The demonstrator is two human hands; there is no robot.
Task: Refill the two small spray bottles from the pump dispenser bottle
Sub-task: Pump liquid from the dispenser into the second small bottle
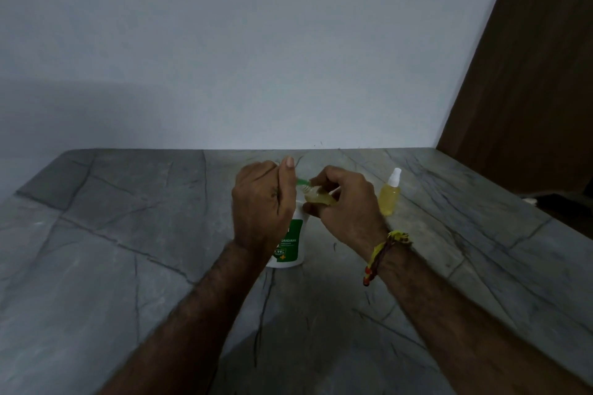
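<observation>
Two hands: meet above a grey stone table.
Left hand: curls over the pump bottle, thumb raised, green nozzle poking out.
Right hand: fingers grip a small bottle of yellow liquid, tilted at the nozzle.
Second spray bottle: upright, capped, just right of the hands.

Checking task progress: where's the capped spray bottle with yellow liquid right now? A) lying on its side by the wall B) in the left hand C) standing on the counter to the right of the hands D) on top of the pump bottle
C: the capped spray bottle stands upright on the counter, just right of the right hand, untouched.
</observation>
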